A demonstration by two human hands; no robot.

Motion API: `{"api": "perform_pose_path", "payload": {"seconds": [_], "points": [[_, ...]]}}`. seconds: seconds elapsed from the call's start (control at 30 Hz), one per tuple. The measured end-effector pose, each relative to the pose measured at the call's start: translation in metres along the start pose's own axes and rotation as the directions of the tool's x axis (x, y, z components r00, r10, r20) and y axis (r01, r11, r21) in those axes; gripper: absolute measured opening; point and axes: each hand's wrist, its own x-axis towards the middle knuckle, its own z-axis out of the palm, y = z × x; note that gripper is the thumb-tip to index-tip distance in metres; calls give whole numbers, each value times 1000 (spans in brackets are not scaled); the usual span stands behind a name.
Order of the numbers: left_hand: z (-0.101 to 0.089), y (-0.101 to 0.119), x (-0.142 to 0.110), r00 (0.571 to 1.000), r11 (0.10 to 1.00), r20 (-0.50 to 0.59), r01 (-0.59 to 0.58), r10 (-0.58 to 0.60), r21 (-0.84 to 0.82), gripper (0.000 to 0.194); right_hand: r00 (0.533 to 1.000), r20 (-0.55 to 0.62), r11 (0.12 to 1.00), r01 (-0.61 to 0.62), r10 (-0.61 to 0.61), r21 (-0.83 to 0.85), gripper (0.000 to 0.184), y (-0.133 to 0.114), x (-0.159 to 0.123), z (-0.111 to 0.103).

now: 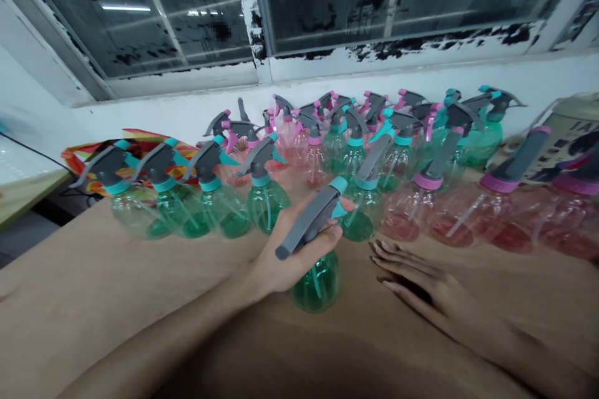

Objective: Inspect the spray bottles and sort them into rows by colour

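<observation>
Seemingly a small workshop: rows of similar spray bottles (360, 224) crowd a wooden table (116, 274) below paint-flecked windows (327, 19).

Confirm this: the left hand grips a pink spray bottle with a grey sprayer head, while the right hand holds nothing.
The bottle's colour is wrong. The head view shows the left hand gripping a green spray bottle with a grey sprayer head, while the right hand holds nothing.
</observation>
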Motion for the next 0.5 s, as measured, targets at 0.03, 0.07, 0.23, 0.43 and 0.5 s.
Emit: {"api": "perform_pose_path", "payload": {"seconds": [0.03,0.07,0.23,0.43,0.5], "points": [[0,1,0,1000,1000,7,9,-9,-8,26,1000,-1,1000,-4,4,3,38,-1,0,-1],[0,1,0,1000,1000,14,16,-16,-10,27,1000,-5,1000,-9,9,6,38,-1,1,-1],[-3,0,0,999,999,11,32,-32,6,35,999,-14,998,-34,35,43,39,-1,1,-1],[-3,3,1,999,1000,33,11,-10,-2,37,999,17,999,-31,31,21,39,1,0,-1],[-3,4,1,999,1000,36,10,-9,-12,37,999,13,999,-37,37,28,39,1,-1,-1]]}}
